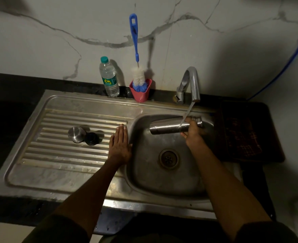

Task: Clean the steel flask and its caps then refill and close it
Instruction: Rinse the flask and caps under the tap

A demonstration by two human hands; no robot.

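Both forearms reached over the sink (pixel 95 102) as I watched: left hand (pixel 119 146) lay flat, fingers straight, on the ribbed drainboard near the steel cap (pixel 76 134) and black cap (pixel 91 138). Right hand (pixel 192 131) gripped the steel flask (pixel 167 127) sideways under the tap's (pixel 191 83) stream, above the basin.

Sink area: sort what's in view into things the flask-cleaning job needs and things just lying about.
For the job:
flask, held sideways under the running tap by the right hand
steel cap and black cap on the drainboard
bottle brush in the pink cup
sink

Lying about:
mat
water bottle, perhaps for the refill
left hand, flat on the drainboard
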